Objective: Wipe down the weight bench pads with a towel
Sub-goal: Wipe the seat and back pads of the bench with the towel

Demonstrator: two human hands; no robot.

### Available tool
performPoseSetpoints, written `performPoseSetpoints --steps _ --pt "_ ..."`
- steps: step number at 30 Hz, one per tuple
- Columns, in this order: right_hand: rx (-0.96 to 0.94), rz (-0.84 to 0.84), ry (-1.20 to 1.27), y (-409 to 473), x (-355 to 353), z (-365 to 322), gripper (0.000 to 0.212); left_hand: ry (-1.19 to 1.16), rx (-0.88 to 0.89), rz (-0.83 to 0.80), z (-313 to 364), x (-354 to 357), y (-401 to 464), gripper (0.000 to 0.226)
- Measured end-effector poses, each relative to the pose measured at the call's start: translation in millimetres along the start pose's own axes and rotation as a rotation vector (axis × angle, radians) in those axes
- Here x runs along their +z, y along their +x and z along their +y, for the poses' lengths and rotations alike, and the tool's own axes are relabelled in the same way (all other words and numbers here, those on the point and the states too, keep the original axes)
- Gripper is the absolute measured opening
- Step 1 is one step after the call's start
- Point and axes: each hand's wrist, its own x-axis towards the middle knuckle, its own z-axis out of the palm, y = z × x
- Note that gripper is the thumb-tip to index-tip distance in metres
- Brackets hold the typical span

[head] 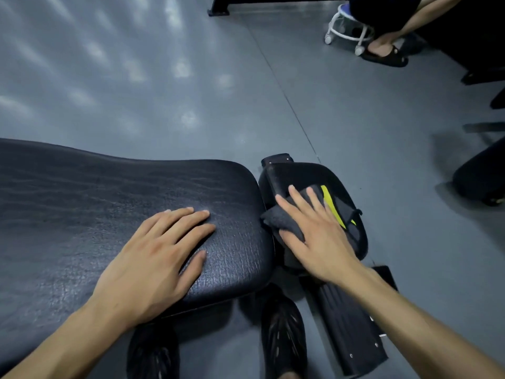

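1. Grey gym flooring point(164, 77) fills the background, with a seam line running across it and pale patches of reflected light on the left.
2. On the small black seat pad point(322, 173) at centre right lies a dark grey towel point(284, 220), bunched under the right hand point(319, 236). That hand presses down on the towel with its fingers straight and spread; a yellow-green stripe point(332, 206) on the pad shows just past the fingertips.
3. Just to the left, across a narrow gap, the large black back pad point(82, 192) stretches off to the frame's left edge. The left hand point(155, 258) rests flat on it near its rounded end, fingers extended and together, holding nothing.
4. Below the pads, two black shoes point(284, 335) stand on the floor, and a black frame foot point(347, 324) of the bench angles off at lower right.
5. Far off at upper right, another person's leg point(393, 36) in a black sandal sits beside a white wheeled stool point(347, 31).
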Motion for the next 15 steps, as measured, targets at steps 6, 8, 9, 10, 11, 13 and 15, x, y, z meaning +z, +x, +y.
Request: performPoseSetpoints --steps 6,8,9,10,11,13,15 --pt "0.141 0.034 0.034 106.3 -8.0 34.1 0.071 -0.024 -0.001 0.003 -3.0 2.2 1.7 0.046" --pt "0.206 0.037 0.064 129.3 -7.9 51.1 0.073 -0.032 -0.002 0.008 -3.2 2.6 2.0 0.046" --pt "0.233 0.032 0.090 133.8 -6.8 59.0 0.072 -0.036 -0.002 0.004 -3.7 2.8 1.6 0.046" --pt "0.255 0.028 0.116 134.2 -6.0 66.4 0.070 -0.041 -0.005 0.001 -4.0 2.3 1.4 0.046" --pt "0.274 0.032 0.148 130.7 -6.5 72.3 0.070 -0.047 -0.009 0.003 -3.8 1.3 1.5 0.046" --pt "0.349 0.048 0.223 114.3 -9.0 83.3 0.072 -0.043 -0.010 0.011 -3.7 0.6 1.0 0.045" --pt "0.440 0.044 0.292 88.3 -13.4 92.9 0.075 -0.037 -0.007 0.012 -4.0 1.4 0.5 0.045"
